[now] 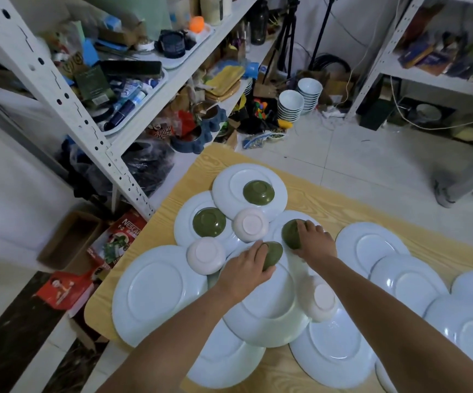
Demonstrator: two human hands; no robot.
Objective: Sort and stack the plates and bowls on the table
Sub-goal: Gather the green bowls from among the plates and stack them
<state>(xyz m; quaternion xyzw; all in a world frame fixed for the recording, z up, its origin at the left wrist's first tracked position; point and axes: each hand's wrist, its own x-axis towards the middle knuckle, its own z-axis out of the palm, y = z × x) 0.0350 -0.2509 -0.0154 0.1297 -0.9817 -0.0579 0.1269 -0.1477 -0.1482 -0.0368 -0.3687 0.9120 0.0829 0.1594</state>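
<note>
While left hand (pixel 245 269) grips bowl (pixel 274 253), right hand (pixel 313 244) likewise.

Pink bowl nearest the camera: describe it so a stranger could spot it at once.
On the wooden table strewn with white plates, find the right forearm. The upside-down pink bowl sits just inside it, between the arms. Unlike the other two pink bowls, it lies nearer the camera than the left hand and right hand.

Dim, soft indoor light; edges warped, perhaps slightly blurred.
</note>
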